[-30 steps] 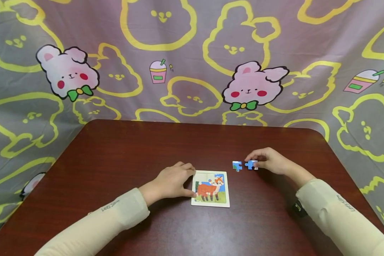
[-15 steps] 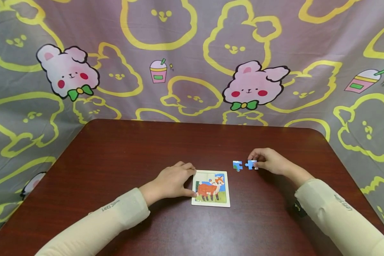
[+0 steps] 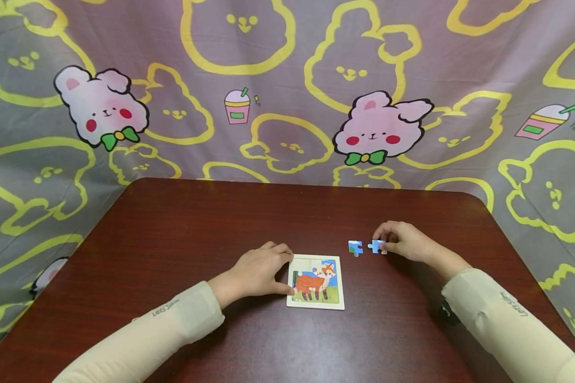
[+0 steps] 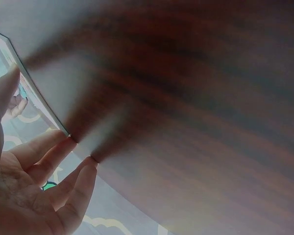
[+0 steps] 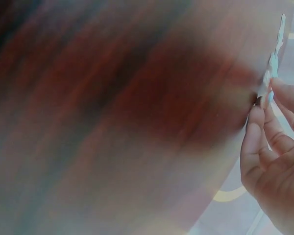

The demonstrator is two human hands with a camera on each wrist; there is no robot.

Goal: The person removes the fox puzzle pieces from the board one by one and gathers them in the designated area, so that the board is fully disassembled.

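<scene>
Head view, big to small: cartoon-print curtain (image 3: 294, 96) at back & both sides, dark red-brown tbl (image 3: 211, 218) below. L hand (image 3: 259, 272) spread wide, thumb + fingertips braced on left edge of tray (image 3: 316, 306), not wrapped round it. R hand (image 3: 404, 242) nearly closed, thumb + fingers pinching R piece (image 3: 376, 246) by its right side. Tray lies flat on tbl between the hands, nearer L; fox pic (image 3: 311, 284) mostly in, bare slot (image 3: 307, 264) at upper left. L piece (image 3: 355, 247) lies on tbl, just left of R piece, not touching. Can't tell if R piece is off the tbl; R-wrist view too edge-on.

Step in hand looks like picking up R piece. IMO: pinch opposite edges, lift straight up so it doesn't knock L piece. Looks thin, so fingertip under edge beats squeezing hard. Light L-hand pressure s/b enough to stop tray skidding.
</scene>
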